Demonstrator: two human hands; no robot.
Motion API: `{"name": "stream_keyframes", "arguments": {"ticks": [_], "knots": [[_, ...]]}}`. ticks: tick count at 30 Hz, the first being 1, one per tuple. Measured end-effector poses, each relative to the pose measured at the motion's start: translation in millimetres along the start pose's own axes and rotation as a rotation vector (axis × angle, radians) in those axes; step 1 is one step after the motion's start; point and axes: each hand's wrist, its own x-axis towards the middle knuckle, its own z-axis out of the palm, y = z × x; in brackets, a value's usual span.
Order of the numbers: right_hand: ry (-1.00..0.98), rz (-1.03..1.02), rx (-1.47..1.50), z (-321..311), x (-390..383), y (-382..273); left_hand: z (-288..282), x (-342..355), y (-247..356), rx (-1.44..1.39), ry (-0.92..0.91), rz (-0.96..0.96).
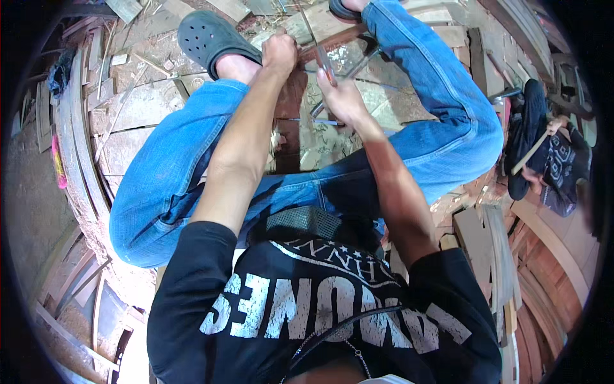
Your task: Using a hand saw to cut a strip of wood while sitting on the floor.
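Observation:
My right hand (343,100) is closed around the handle of a long tool with a thin, narrow blade (311,29). The blade points away from me, across or beside a wooden plank (339,31); which, I cannot tell. My left hand (280,51) makes a fist at the plank's left part, close to my clog (214,40). Whatever lies inside that fist is hidden. Beneath my hands a reddish-brown board (291,96) runs toward me between my legs.
A thin metal bar (364,62) lies right of my right hand. Wood strips (78,121) line the left side, with a pink and orange object (59,161) beside them. At the far right another person (559,166) holds a wooden handle (529,153). Boards (489,249) lie at lower right.

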Motion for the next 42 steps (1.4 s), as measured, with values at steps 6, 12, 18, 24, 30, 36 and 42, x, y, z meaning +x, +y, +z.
{"name": "stream_keyframes", "arguments": {"ticks": [6,12,18,24,30,36,42], "knots": [[-0.068,0.036,-0.008,-8.3,-17.5,-21.2,13.2,8.5,-17.7,-0.031,0.073,0.036],[-0.068,0.114,0.156,6.4,-30.4,-16.4,12.6,4.0,-22.6,0.007,0.022,0.018],[0.073,-0.03,-0.138,-2.3,0.7,-14.6,5.4,6.2,-0.8,-0.024,-0.04,0.044],[-0.02,0.139,-0.012,-9.2,6.1,-18.0,-5.4,-0.2,11.2,-0.057,-0.065,-0.074],[-0.057,0.003,0.05,6.9,-10.8,-0.2,5.3,5.7,-15.0,-0.02,0.077,-0.061],[-0.002,-0.069,0.121,11.4,-5.7,10.5,14.1,7.3,-11.5,-0.036,-0.006,-0.136],[0.026,-0.123,0.052,6.5,-12.6,-1.3,12.9,12.6,-16.3,-0.001,0.11,-0.002]]}}
